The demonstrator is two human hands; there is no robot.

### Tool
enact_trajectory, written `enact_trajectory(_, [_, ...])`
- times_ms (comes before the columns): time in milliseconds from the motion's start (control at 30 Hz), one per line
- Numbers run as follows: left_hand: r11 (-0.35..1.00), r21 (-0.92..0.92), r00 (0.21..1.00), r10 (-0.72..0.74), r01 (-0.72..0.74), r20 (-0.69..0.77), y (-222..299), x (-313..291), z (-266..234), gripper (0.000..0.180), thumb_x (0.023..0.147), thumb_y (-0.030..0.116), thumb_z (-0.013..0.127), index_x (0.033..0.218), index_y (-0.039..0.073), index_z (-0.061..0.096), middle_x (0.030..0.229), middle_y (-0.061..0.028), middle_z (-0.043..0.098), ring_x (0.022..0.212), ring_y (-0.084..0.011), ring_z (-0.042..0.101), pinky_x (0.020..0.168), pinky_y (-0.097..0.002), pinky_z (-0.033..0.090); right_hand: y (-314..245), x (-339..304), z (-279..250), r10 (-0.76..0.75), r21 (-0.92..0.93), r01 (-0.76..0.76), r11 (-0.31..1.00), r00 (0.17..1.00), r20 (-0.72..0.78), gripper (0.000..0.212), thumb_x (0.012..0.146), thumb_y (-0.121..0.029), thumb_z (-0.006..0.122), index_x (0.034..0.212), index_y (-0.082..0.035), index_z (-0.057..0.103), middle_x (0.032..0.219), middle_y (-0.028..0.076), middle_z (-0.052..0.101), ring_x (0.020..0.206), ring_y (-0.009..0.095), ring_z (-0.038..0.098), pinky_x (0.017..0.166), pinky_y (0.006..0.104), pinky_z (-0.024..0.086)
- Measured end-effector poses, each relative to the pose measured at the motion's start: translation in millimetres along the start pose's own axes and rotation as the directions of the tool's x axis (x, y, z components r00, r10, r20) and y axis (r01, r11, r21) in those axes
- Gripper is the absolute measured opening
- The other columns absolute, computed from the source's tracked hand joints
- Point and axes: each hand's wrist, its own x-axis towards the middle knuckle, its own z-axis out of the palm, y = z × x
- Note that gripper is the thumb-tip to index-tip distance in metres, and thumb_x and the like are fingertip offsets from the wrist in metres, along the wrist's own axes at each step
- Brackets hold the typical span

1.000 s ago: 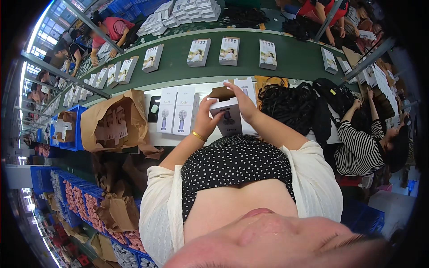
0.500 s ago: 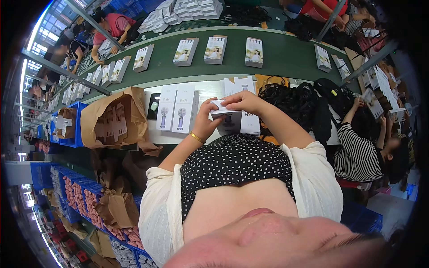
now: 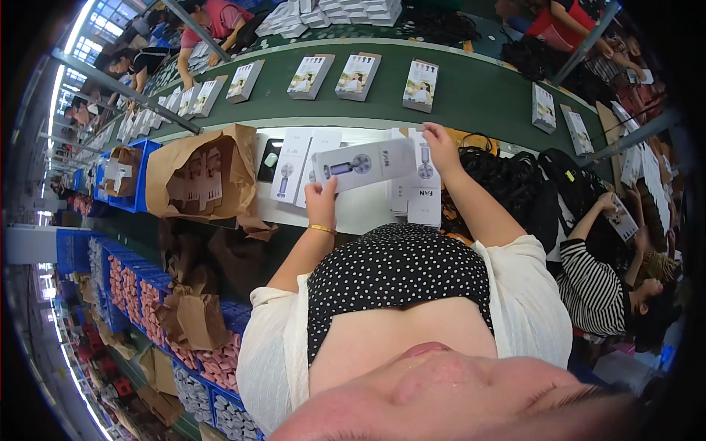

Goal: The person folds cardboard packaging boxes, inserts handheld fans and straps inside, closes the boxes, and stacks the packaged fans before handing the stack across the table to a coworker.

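A white fan box [image 3: 368,163] printed with a purple handheld fan is held out in front of me, its long side nearly level. My left hand [image 3: 321,198] grips its left end from below, thumb on the printed face. Just past the box's right end, apart from it, my right hand [image 3: 443,151] is raised with fingers loosely extended and nothing visible in them. Under and beside it lies a pile of similar white boxes [image 3: 424,209]. Two more fan boxes [image 3: 291,165] lie side by side behind my left hand, partly covered by the held box.
A brown paper bag [image 3: 239,169] with cartons inside stands at the left, beside a blue crate [image 3: 140,184]. Black straps [image 3: 489,180] heap at the right. Boxes sit spaced along the green conveyor [image 3: 397,55] ahead. Co-workers are at far left and right.
The box, earlier end-on between both hands, is now turned with its long printed face showing. My left hand has moved left with it; my right hand has come off to the right.
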Motion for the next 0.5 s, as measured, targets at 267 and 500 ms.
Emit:
enact_trajectory(267, [0.398,-0.392,0.545,-0.731,0.83,0.412,-61,-38,9,0.037,0.084,0.038,0.054,0.103,0.007,0.05,0.087,-0.0041,0.051,0.074,-0.017,0.048,0.061,-0.0294,0.04,60,4,-8,0.361,-0.913,-0.238,0.331,0.926,-0.111,0.078,0.07,-0.035,0.064,0.132,-0.004,0.027,0.126,0.023,0.038,0.115,0.036,0.041,0.092,0.0429,0.038])
enact_trajectory(500, [0.979,0.206,0.837,-0.102,-0.013,0.537,-226,-10,5,0.035,0.085,0.03,0.052,0.105,0.002,0.047,0.108,-0.0116,0.053,0.103,-0.0317,0.051,0.075,-0.0436,0.046,35,8,15,0.42,-0.953,-0.179,0.242,0.905,-0.063,0.096,0.066,-0.045,0.065,0.138,-0.007,0.013,0.13,0.021,0.033,0.117,0.035,0.039,0.091,0.0459,0.037])
